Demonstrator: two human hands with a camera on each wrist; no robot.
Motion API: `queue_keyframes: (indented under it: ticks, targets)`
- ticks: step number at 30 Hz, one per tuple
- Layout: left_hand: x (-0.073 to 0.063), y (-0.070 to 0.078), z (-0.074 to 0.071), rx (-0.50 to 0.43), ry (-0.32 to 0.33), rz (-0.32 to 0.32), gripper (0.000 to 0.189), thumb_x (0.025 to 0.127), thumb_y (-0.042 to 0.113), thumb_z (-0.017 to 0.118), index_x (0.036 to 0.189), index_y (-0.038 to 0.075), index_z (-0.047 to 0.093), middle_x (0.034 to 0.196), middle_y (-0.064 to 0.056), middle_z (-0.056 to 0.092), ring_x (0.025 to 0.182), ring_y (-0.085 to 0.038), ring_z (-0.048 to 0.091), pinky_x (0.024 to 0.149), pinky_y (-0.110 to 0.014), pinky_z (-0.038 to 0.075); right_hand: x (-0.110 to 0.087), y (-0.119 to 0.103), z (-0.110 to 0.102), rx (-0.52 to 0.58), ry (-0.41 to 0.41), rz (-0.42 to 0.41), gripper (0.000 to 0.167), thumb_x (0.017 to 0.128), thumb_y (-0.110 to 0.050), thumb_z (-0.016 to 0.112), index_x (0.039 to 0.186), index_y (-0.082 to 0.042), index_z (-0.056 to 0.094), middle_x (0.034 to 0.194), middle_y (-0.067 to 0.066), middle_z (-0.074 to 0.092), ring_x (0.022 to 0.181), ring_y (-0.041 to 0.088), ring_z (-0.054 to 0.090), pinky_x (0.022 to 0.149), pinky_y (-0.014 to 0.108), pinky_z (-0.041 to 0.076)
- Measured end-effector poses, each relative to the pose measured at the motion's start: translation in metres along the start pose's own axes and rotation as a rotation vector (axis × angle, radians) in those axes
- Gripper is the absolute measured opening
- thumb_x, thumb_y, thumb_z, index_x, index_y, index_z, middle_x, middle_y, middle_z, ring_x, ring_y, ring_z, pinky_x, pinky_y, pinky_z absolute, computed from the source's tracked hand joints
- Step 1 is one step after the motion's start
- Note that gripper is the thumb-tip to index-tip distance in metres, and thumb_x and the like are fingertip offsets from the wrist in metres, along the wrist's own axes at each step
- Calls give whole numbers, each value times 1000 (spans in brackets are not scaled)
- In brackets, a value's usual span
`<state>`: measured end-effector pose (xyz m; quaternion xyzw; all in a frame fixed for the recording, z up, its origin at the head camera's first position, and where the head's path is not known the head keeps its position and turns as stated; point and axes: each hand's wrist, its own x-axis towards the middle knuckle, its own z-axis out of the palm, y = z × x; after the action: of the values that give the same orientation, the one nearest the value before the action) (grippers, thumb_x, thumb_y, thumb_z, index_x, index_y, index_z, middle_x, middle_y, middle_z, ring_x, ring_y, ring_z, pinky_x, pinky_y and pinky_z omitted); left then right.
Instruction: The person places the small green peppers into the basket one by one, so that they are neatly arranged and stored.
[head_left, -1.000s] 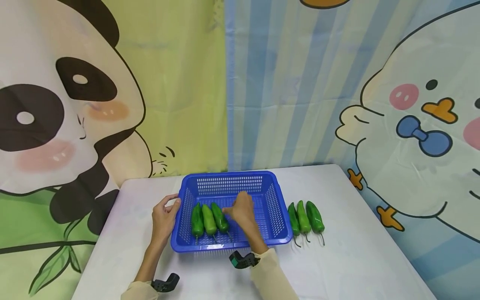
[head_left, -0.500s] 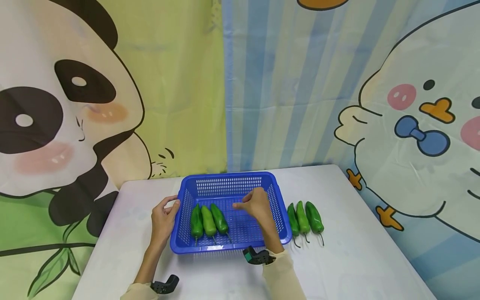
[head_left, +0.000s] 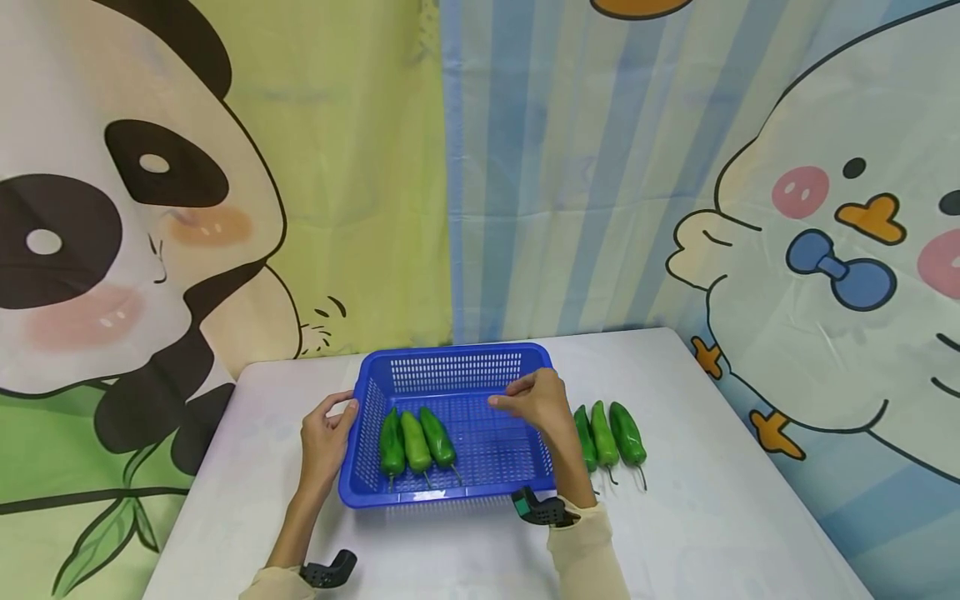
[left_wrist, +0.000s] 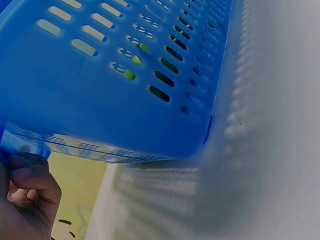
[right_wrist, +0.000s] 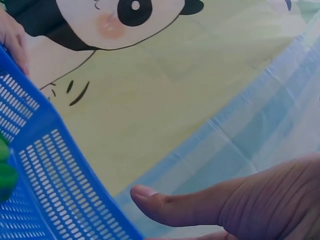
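A blue plastic basket [head_left: 456, 367] with slotted walls stands on the white table. Three green peppers [head_left: 415, 442] lie side by side in its left half, stems toward the person. My left hand [head_left: 324, 437] grips the left rim; the left wrist view shows its thumb and curled fingers [left_wrist: 37, 182] at the edge. Over the basket's right side hovers my right hand [head_left: 542, 404], thumb extended and nothing held, also seen in the right wrist view as a hand [right_wrist: 240, 205] beside the rim. Right of the basket, three more green peppers [head_left: 627, 435] lie on the table, one partly hidden by the right forearm.
The white table [head_left: 720, 517] ends at a back edge just behind the basket. Behind it hangs a cloth backdrop [head_left: 375, 208] with a panda and a chick printed on it. Each wrist wears a black camera band [head_left: 330, 570].
My right hand has moved right and up from beside the peppers in the basket, toward the basket's right wall. The left hand stays at the rim, and the peppers have not moved.
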<state>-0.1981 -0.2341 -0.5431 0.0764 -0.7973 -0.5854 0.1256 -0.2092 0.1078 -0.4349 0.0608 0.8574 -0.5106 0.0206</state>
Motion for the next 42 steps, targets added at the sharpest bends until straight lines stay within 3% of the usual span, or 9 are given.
queue_keyframes:
  ticks: [7, 14, 18, 26, 32, 37, 42]
  targets:
    - [0, 2, -1, 10, -2, -1, 41, 114, 31, 60, 143, 3, 66, 102, -28, 82, 65, -6, 74, 59, -21, 57, -3, 7, -23, 59, 9, 11, 36, 88, -13, 93, 111, 9, 77, 104, 27, 81, 85, 33, 82, 81, 42, 68]
    - [0, 2, -2, 12, -7, -8, 42, 114, 32, 59, 144, 3, 65, 105, -29, 82, 66, -5, 74, 61, -21, 58, -7, 16, -47, 99, 52, 47, 38, 89, -15, 92, 114, 10, 76, 111, 30, 80, 95, 39, 82, 92, 51, 66]
    - [0, 2, -2, 11, -10, -7, 43, 114, 33, 59, 144, 3, 65, 106, -29, 81, 67, -5, 74, 61, -21, 58, -10, 24, -60, 129, 66, 60, 43, 91, -17, 91, 118, 12, 74, 116, 33, 78, 101, 42, 82, 93, 49, 66]
    - [-1, 1, -2, 14, -4, -8, 42, 114, 32, 60, 143, 3, 66, 102, -27, 82, 65, -6, 73, 59, -21, 56, -10, 45, -84, 101, 129, 114, 45, 93, -19, 89, 122, 12, 73, 124, 34, 75, 104, 41, 81, 89, 41, 67]
    - [-1, 2, -2, 17, -6, -9, 42, 114, 33, 60, 144, 3, 65, 102, -27, 82, 65, -6, 72, 59, -21, 55, -11, 62, -100, 93, 161, 144, 47, 94, -23, 88, 124, 11, 73, 122, 32, 77, 97, 35, 83, 98, 49, 64]
    - [-1, 1, -1, 7, -6, -13, 42, 114, 33, 60, 144, 4, 66, 102, -27, 82, 65, -6, 73, 59, -21, 57, -10, 78, -109, 94, 212, 164, 48, 95, -20, 87, 126, 12, 70, 129, 36, 72, 108, 42, 80, 93, 42, 66]
    - [-1, 1, -1, 1, -6, -13, 42, 114, 33, 60, 144, 4, 66, 104, -28, 82, 65, -6, 74, 60, -21, 58, -12, 93, -119, 84, 246, 190, 49, 96, -20, 86, 129, 12, 69, 133, 36, 68, 109, 42, 79, 109, 57, 57]
